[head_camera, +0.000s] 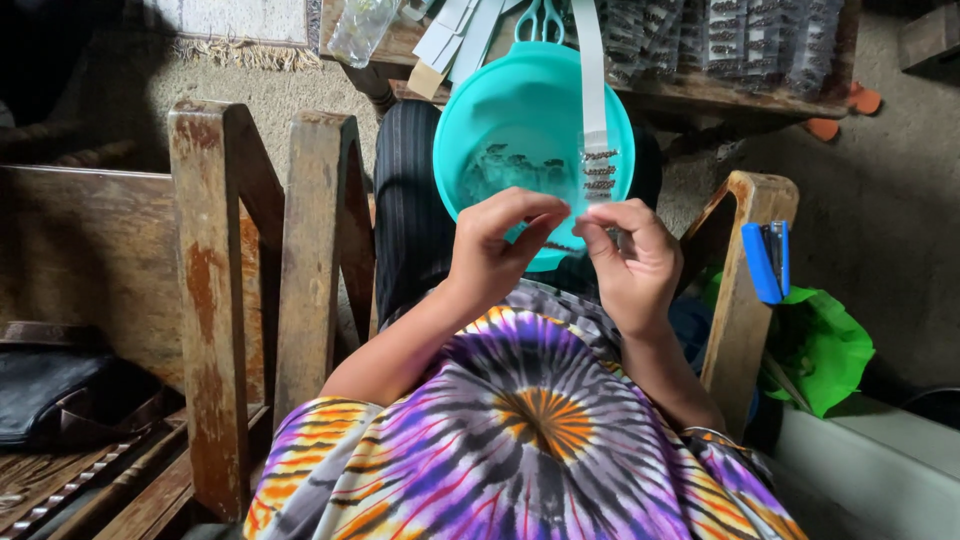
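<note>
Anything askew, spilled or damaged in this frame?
Nothing is spilled. The wooden chair arm at the left is worn, its finish patchy. A blue stapler sits perched on the opposite armrest. Both hands pinch a small item over the teal bowl.

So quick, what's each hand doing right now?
Left hand: fingers pinched shut on the long grey strip, above the round turquoise plastic bowl.
Right hand: pinched shut on the same strip.

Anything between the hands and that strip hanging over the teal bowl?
Nothing visible. Both the left hand and right hand already pinch at the lower end of the long pale strip, above the teal bowl on the lap.
</note>
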